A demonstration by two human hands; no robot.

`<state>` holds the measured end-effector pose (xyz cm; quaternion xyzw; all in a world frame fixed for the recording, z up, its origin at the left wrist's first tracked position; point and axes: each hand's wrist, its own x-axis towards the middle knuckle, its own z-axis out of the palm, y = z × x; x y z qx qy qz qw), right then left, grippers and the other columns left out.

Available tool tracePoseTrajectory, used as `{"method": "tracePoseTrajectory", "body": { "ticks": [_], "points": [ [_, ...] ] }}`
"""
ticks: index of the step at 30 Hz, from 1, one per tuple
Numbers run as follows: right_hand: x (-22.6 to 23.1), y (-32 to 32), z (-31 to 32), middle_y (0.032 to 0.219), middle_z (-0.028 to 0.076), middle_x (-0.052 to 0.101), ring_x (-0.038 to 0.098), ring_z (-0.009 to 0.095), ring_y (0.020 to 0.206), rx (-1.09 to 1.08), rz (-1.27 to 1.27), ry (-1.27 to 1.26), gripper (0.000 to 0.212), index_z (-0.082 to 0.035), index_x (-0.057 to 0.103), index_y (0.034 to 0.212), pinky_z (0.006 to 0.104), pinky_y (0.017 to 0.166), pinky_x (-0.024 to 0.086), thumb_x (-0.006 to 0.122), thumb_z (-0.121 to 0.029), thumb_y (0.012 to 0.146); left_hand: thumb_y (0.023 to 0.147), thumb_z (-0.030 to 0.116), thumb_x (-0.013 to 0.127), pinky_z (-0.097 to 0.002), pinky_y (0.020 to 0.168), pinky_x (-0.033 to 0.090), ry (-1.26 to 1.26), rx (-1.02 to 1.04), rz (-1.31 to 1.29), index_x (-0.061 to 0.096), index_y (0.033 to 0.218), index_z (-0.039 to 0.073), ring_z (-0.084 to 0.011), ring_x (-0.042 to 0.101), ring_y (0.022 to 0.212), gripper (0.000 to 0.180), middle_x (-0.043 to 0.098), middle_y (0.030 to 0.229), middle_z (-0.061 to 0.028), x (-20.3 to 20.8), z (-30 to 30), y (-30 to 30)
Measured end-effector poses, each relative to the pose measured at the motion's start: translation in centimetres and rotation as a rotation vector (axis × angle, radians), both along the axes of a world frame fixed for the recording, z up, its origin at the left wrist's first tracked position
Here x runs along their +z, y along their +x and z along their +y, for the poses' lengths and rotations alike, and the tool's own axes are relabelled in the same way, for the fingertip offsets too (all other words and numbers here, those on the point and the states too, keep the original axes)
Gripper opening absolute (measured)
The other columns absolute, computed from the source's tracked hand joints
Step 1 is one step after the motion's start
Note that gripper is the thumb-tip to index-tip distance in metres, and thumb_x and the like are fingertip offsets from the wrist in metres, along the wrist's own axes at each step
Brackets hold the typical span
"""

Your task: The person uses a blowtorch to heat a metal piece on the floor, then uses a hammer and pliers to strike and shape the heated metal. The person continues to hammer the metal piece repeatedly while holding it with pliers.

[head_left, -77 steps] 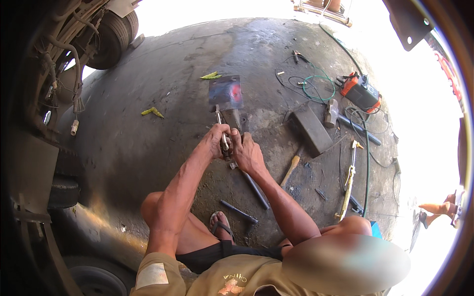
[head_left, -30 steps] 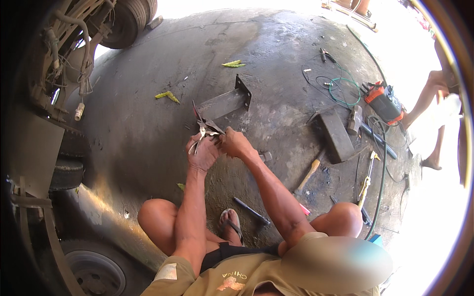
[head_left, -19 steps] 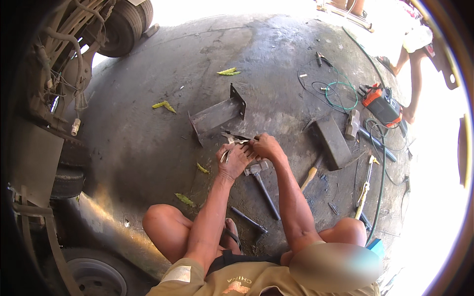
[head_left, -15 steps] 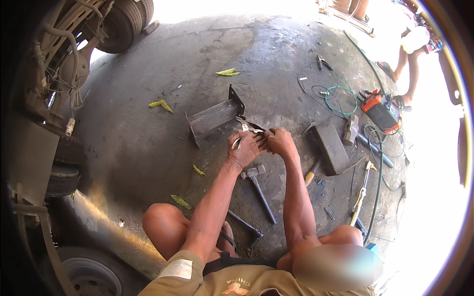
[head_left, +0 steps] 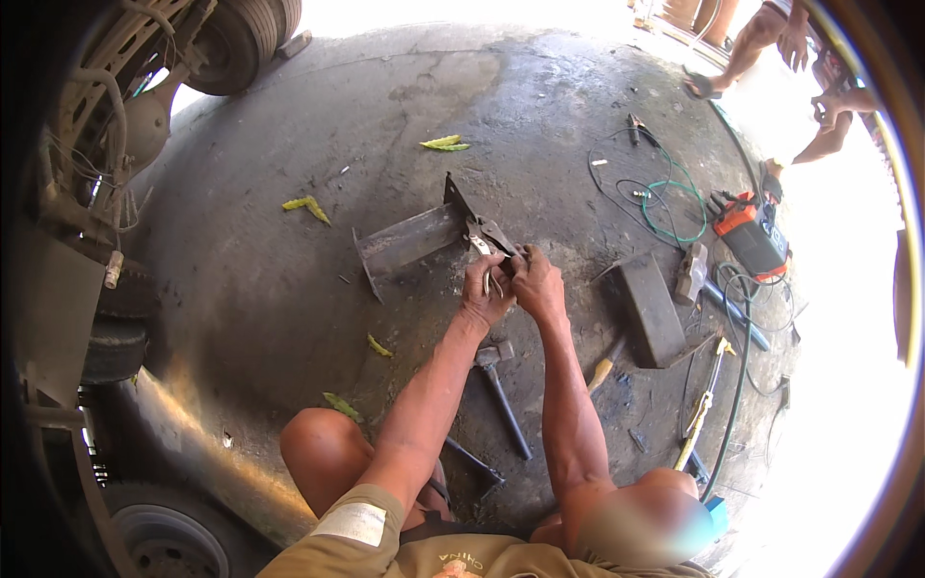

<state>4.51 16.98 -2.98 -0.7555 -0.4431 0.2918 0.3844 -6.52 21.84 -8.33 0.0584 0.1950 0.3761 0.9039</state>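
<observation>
A pair of silver locking pliers is between my hands, its jaws pointing away from me and next to the steel piece's upright end plate. My left hand is closed around the plier handles. With its fingers pinched, my right hand grips the other side of the pliers. Just beyond and to the left lies a dark steel channel piece with a plate at each end. Whether the jaws touch its plate, I cannot tell. Below my hands lies a hammer with a dark handle.
To the right are a dark steel box piece, a sledgehammer with a blue handle, and an orange-and-black machine with cables. Other people's legs show at the upper right. A vehicle's wheels border the left side.
The pliers have turned more upright, and their jaws now sit beside the end plate. My right hand has shifted its grip. At the upper right, people have moved.
</observation>
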Motion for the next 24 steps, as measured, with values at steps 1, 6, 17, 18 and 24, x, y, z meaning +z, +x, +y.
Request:
{"method": "tracePoseTrajectory", "body": {
  "ticks": [1, 6, 17, 18, 24],
  "points": [
    [0.3, 0.0, 0.0, 0.096, 0.026, 0.071, 0.07, 0.041, 0.094, -0.016, 0.069, 0.022, 0.042, 0.001, 0.06, 0.12, 0.0481, 0.075, 0.056, 0.058, -0.034, 0.097, 0.092, 0.025, 0.06, -0.0364, 0.083, 0.054, 0.029, -0.047, 0.06, 0.064, 0.102, 0.006, -0.0218, 0.067, 0.089, 0.022, 0.07, 0.095, -0.0078, 0.0, 0.2, -0.1],
    [0.4, 0.7, -0.5, 0.102, 0.014, 0.069, 0.071, 0.025, 0.087, 0.119, 0.878, -0.257, 0.047, 0.001, 0.06, 0.117, 0.0374, 0.065, 0.061, 0.05, -0.043, 0.103, 0.091, 0.047, 0.07, -0.0417, 0.069, 0.056, -0.014, -0.311, 0.498, 0.067, 0.092, 0.008, -0.0234, 0.068, 0.079, 0.039, 0.069, 0.082, -0.0066, 1.1, 3.1, -0.8],
    [-1.7, -1.5, -1.1, 0.103, 0.014, 0.066, 0.069, 0.024, 0.089, 0.125, 1.249, -0.136, 0.028, 0.005, 0.055, 0.121, 0.0379, 0.074, 0.064, 0.048, -0.014, 0.101, 0.062, 0.052, 0.085, -0.0407, 0.081, 0.059, 0.505, -0.494, 1.845, 0.072, 0.104, -0.007, -0.032, 0.072, 0.099, 0.074, 0.071, 0.107, -0.024, 4.2, 3.8, 0.8],
    [-1.2, -1.9, -1.1, 0.104, 0.015, 0.066, 0.069, 0.024, 0.09, 0.146, 1.263, -0.139, 0.028, 0.004, 0.055, 0.122, 0.0377, 0.074, 0.064, 0.047, -0.011, 0.1, 0.064, 0.051, 0.083, -0.0407, 0.084, 0.059, 0.527, -0.549, 1.917, 0.072, 0.106, -0.006, -0.0317, 0.071, 0.101, 0.071, 0.071, 0.11, -0.0231, 3.0, 4.7, 0.6],
    [-0.1, -4.4, -2.8, 0.113, 0.015, 0.067, 0.068, 0.027, 0.1, 0.093, 1.324, -0.04, 0.03, 0.002, 0.056, 0.124, 0.0416, 0.084, 0.061, 0.043, -0.008, 0.098, 0.076, 0.033, 0.064, -0.0374, 0.109, 0.044, 0.626, -0.81, 2.187, 0.064, 0.127, -0.004, -0.0305, 0.054, 0.133, 0.063, 0.054, 0.143, -0.0232, 4.1, 4.5, 2.1]
  ]
}}
